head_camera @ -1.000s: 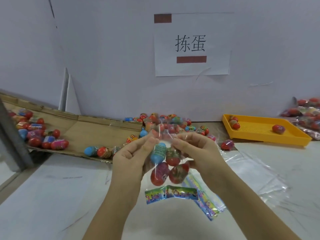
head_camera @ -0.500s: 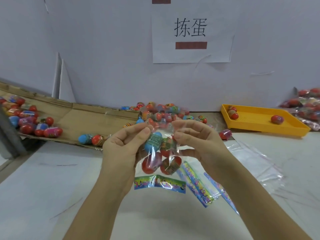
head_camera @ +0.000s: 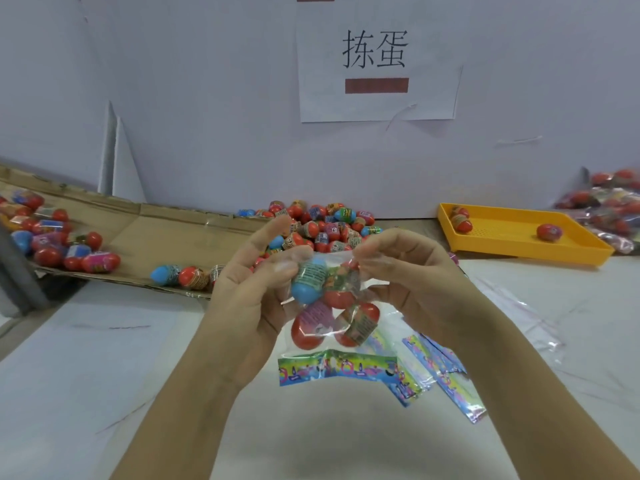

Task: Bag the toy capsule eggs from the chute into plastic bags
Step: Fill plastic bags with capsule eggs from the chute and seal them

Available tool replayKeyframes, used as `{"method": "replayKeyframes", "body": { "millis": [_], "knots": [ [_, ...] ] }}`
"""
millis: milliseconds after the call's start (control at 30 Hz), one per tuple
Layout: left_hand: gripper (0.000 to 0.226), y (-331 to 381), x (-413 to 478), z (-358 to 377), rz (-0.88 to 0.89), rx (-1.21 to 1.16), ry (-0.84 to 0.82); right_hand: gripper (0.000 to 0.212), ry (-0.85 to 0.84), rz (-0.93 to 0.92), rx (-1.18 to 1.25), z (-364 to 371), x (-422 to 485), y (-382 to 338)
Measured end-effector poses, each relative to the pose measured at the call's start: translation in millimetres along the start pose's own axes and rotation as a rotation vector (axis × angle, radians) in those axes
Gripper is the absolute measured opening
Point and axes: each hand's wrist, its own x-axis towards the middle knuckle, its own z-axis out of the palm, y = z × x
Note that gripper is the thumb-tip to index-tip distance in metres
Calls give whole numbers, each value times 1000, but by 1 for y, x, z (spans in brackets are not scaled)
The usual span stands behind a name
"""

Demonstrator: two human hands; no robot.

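Both hands, left (head_camera: 249, 306) and right (head_camera: 412, 282), pinched the top of the bag (head_camera: 332, 313) of eggs (head_camera: 308, 284) above the worktop (head_camera: 104, 375).

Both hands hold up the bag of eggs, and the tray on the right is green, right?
Not quite. The head view shows the tray is yellow, not green. The left hand and right hand do hold up the bag of eggs.

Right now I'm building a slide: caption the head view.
Left hand and right hand pinch the mouth of a clear bag holding four capsule eggs; loose eggs heap beside the cardboard chute.
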Motion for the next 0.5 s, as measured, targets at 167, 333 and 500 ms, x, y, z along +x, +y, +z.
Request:
{"method": "replayKeyframes", "body": {
  "millis": [167, 333, 500],
  "knots": [
    [36, 2, -2, 3, 56, 88, 52, 17, -14, -26, -50, -5, -4, -10],
    [24, 2, -5, 6, 100, 176, 4, 44, -33, 58, -58, -2, -4, -11],
    [30, 1, -5, 6, 53, 210, -10, 24, 93, 51, -284, 6, -4, -6]
  ]
}}
